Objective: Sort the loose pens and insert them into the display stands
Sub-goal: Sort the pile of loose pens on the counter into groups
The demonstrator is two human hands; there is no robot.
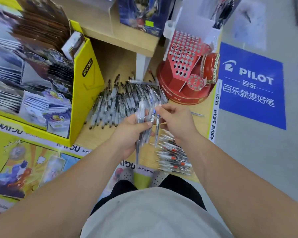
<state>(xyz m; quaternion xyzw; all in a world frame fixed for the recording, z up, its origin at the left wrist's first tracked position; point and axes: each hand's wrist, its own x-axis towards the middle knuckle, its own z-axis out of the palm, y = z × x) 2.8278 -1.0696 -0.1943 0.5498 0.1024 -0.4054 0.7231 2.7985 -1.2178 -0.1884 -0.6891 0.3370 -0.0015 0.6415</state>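
Leftmost, standing on the wooden shelf (113, 66): yellow box (88, 79), one, holding cards. Lying just beside it: heap of black pens (117, 102), fanned out, too many for counting. Curling round a bundle of pens (142, 122) at mid-barrel: left hand (131, 127), fingers wrapping, thumb pressing across the front; several pens, exact number escaping count in the blur. Pinching the upper end of one blue pen (157, 127) between thumb and forefinger: right hand (177, 121), remaining fingers curling loosely. Lying below the hands, near the shelf edge: second heap, red pens (174, 157), roughly a dozen, stacking side by side. Standing behind, well apart from the hands: red stand (184, 66), one, its many holes mostly looking empty. Lying alone at far right: stray pen (197, 114), one. Handling, by judgement: light, stiff, smooth plastic, likely sliding within a bundle; gripping each by the barrel near the top, tip pointing down, probably suiting the holes best.
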